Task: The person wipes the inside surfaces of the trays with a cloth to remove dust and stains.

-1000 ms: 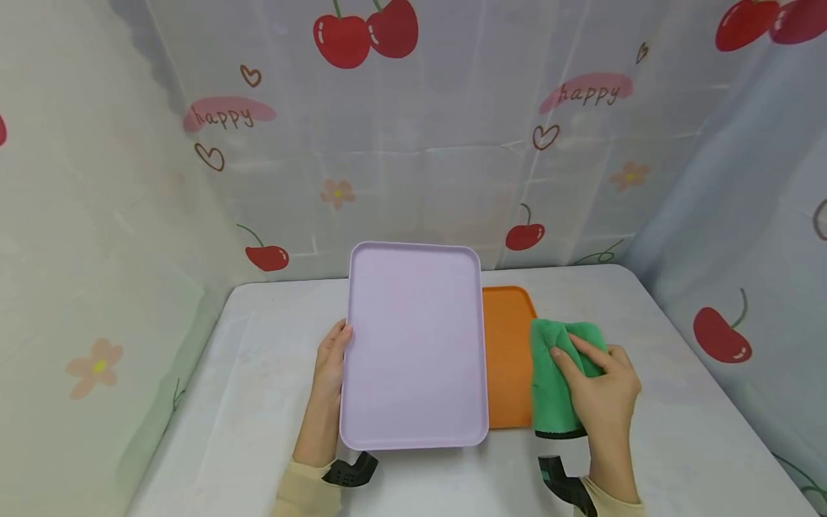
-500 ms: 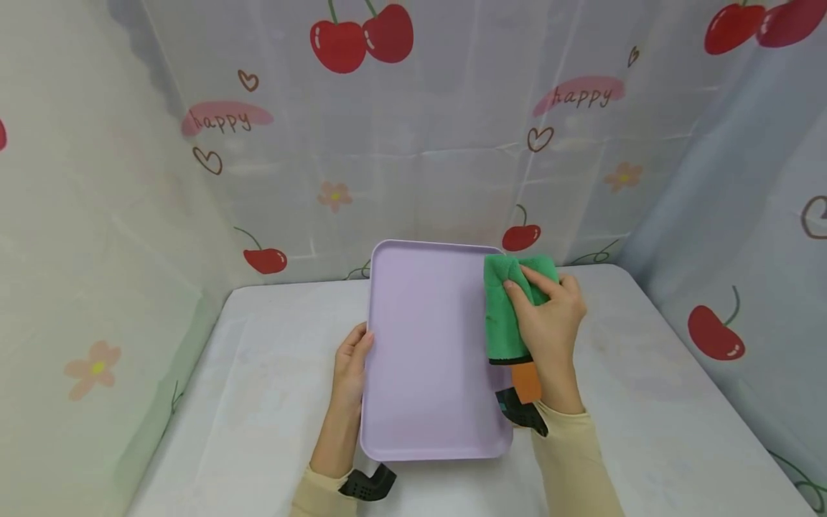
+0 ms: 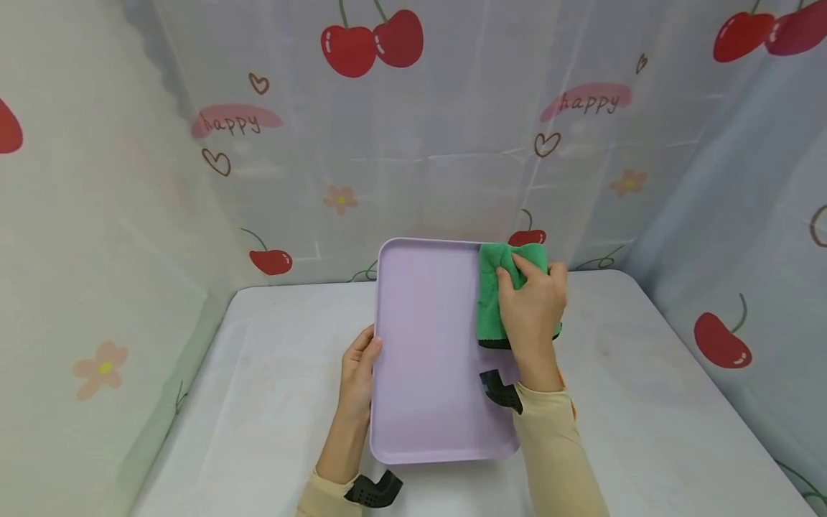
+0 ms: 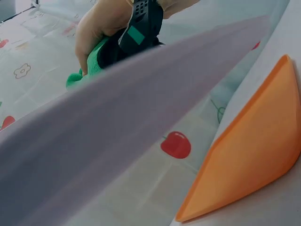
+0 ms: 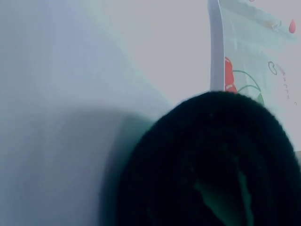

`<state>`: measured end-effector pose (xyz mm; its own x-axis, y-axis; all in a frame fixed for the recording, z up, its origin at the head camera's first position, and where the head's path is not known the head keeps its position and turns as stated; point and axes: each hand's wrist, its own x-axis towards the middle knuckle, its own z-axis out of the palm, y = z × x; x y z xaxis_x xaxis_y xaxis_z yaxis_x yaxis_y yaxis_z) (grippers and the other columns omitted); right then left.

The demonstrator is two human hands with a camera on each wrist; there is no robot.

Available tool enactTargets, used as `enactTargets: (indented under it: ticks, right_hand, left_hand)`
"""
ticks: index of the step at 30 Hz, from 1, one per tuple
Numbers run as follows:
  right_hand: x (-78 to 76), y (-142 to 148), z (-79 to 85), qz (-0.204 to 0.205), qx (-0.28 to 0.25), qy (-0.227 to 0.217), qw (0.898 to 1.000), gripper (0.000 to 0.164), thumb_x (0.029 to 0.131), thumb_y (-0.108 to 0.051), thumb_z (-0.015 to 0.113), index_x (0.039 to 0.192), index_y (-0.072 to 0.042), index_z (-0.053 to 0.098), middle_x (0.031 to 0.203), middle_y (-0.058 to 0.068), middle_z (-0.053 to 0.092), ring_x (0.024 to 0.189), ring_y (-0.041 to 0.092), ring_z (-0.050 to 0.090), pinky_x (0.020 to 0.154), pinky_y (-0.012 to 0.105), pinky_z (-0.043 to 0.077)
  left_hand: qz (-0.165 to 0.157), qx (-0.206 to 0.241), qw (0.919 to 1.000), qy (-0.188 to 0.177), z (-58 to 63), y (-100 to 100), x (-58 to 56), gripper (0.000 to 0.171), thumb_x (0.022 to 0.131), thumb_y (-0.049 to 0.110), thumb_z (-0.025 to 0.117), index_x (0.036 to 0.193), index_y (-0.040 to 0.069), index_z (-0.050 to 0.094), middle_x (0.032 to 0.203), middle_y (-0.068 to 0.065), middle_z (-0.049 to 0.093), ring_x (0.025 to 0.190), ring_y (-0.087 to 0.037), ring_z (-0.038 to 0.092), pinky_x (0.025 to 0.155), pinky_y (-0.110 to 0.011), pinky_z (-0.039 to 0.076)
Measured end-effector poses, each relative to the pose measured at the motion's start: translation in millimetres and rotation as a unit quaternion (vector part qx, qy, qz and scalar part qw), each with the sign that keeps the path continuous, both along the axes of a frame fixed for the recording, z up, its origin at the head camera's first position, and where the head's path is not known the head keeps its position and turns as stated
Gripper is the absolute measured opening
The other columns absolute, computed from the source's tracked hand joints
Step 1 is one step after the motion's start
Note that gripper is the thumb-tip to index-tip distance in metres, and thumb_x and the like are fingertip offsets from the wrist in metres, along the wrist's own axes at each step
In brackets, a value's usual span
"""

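A lilac rectangular tray (image 3: pixel 426 352) is held up, tilted toward the head camera, its far edge against the curtain backdrop. My left hand (image 3: pixel 358 370) grips its left edge, thumb on the rim and the other fingers behind. At the tray's upper right corner, my right hand (image 3: pixel 533 305) pinches a folded green cloth (image 3: pixel 492 305) with a black border, which lies over the tray's face. In the right wrist view the cloth's dark rolled edge (image 5: pixel 155 183) fills the lower right, close against the pale tray (image 5: pixel 70 70). The left wrist view shows the tray (image 4: pixel 117 113) from behind.
An orange tray (image 4: pixel 249 155) lies on the white table (image 3: pixel 291 359), mostly hidden behind the lilac one in the head view. Curtains (image 3: pixel 439 187) printed with cherries enclose the back and both sides. Black camera mounts (image 3: pixel 375 490) sit on both wrists.
The right hand has carried the green cloth left and up from beside the lilac tray onto its upper right corner. The left hand has shifted the tray slightly right, covering the orange one.
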<state>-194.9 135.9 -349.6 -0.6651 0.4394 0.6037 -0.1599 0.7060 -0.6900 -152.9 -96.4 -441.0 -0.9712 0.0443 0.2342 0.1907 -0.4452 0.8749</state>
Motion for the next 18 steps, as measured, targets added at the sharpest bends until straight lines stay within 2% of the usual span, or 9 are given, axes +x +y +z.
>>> enactTargets:
  ticks: [4, 8, 18]
  right_hand:
    - [0.1, -5.6, 1.9, -0.008, 0.013, -0.012, 1.000, 0.031, 0.085, -0.017, 0.075, 0.112, -0.002, 0.073, 0.099, 0.027, 0.055, 0.093, 0.037, 0.047, 0.072, 0.050, 0.046]
    - [0.6, -11.3, 3.5, -0.007, 0.014, -0.018, 1.000, 0.031, 0.086, -0.018, 0.075, 0.112, -0.002, 0.073, 0.099, 0.026, 0.055, 0.093, 0.036, 0.047, 0.070, 0.050, 0.046]
    - [1.1, -27.9, 6.1, 0.030, -0.012, -0.012, 0.999, 0.031, 0.086, -0.019, 0.075, 0.111, -0.001, 0.073, 0.092, 0.023, 0.059, 0.090, 0.034, 0.044, 0.071, 0.045, 0.042]
  left_hand:
    - [-0.006, 0.003, 0.9998, 0.017, -0.4, 0.2, 0.0, 0.026, 0.103, 0.013, 0.047, 0.115, 0.024, 0.066, 0.098, 0.010, 0.070, 0.083, -0.004, 0.068, 0.070, -0.020, 0.058]
    - [-0.006, 0.004, 0.9998, 0.020, -1.0, 0.3, 0.3, 0.026, 0.103, 0.012, 0.046, 0.114, 0.025, 0.066, 0.097, 0.011, 0.069, 0.080, -0.004, 0.067, 0.068, -0.020, 0.057]
    - [-0.013, 0.009, 0.9997, 0.020, -1.0, 1.1, 0.7, 0.026, 0.103, 0.012, 0.046, 0.114, 0.026, 0.066, 0.095, 0.011, 0.069, 0.079, -0.004, 0.067, 0.067, -0.020, 0.057]
